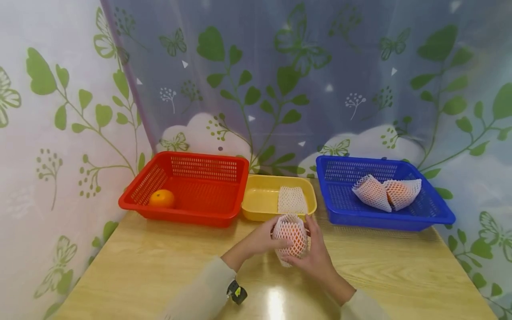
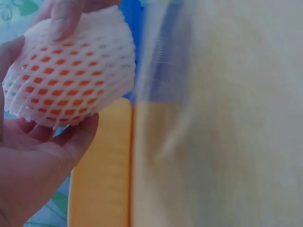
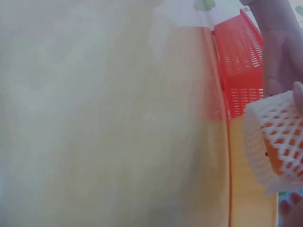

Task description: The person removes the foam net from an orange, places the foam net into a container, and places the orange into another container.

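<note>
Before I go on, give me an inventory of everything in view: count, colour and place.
Red basket: one, red, left on the table
Bare fruit: one, orange, inside the red basket
Yellow tray: one, yellow, between the baskets
Foam netting: white, in the yellow tray; piece count unclear
Blue basket: one, blue, right
Netted fruits: two, orange under white nets, inside the blue basket
Held fruit: one, orange under white net, between both hands
Table: one, light wood, beneath everything
Backdrop: grey-blue and pale with green leaves, behind
Black device: one, at the left wrist
Sleeves: two, pale, on the forearms
Left hand, right hand: one each, gripping the held fruit
</note>
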### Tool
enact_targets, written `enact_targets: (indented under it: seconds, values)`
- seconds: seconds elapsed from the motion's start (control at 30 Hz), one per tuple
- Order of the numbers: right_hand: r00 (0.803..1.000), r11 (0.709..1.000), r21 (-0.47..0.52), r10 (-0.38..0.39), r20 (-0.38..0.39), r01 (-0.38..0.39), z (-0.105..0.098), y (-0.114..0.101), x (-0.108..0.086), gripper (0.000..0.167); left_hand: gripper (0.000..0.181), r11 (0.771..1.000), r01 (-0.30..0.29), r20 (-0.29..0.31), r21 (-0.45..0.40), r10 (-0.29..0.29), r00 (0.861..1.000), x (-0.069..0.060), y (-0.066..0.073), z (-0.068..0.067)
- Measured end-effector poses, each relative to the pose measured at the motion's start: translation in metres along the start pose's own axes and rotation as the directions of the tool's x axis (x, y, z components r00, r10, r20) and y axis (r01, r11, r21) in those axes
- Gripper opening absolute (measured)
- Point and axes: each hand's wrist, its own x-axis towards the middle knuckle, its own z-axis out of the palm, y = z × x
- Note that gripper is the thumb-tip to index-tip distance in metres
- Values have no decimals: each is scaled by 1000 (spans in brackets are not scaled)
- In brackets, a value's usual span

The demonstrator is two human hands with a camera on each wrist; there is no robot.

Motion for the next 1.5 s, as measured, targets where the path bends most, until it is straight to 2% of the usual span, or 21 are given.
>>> enact_targets:
  seconds: [0.07,0.13,0.3,0.4,0.53,0.67,0.73,0.8,0.9,1.0,1.1,1.27,1.5]
  values:
    - [989,991,19,131,72,-133,2,-2,-5,118,70,1000,5,-10,17,-5,1000,-6,-4,2]
    - [967,973,36,223,126,-229,4,-3,-8,121,68,1000,5,-16,18,-5,1000,-10,-6,4]
    - [926,937,76,321,197,-341,9,-4,-14,124,67,998,-25,-16,64,26,1000,-15,-12,6]
    - [905,921,81,352,238,-380,12,-3,-17,125,67,993,-29,-21,111,32,999,-18,-16,7]
    - [879,910,106,350,325,-401,11,-1,-21,121,70,990,-15,-12,143,17,1000,-22,-23,10]
    - [852,897,174,302,428,-406,5,1,-25,93,70,986,15,26,165,-20,999,-29,-30,12]
    - [861,903,190,276,428,-384,3,2,-26,77,71,987,17,47,160,-25,999,-33,-34,12]
    - [879,912,200,256,403,-358,3,2,-27,65,71,988,16,56,151,-24,998,-36,-35,12]
    - [900,923,209,232,368,-323,3,1,-26,63,73,985,13,68,172,-25,997,-40,-36,13]
    - [902,926,225,204,380,-304,4,0,-26,66,74,976,7,81,217,-25,996,-43,-36,14]
    - [904,934,217,187,384,-285,4,2,-24,68,75,965,-26,91,259,2,996,-43,-34,13]
    - [908,937,215,181,377,-276,4,4,-20,63,79,952,-53,86,302,29,996,-44,-30,10]
    - [928,947,210,166,333,-245,1,5,-16,58,90,935,-72,71,346,51,996,-42,-25,12]
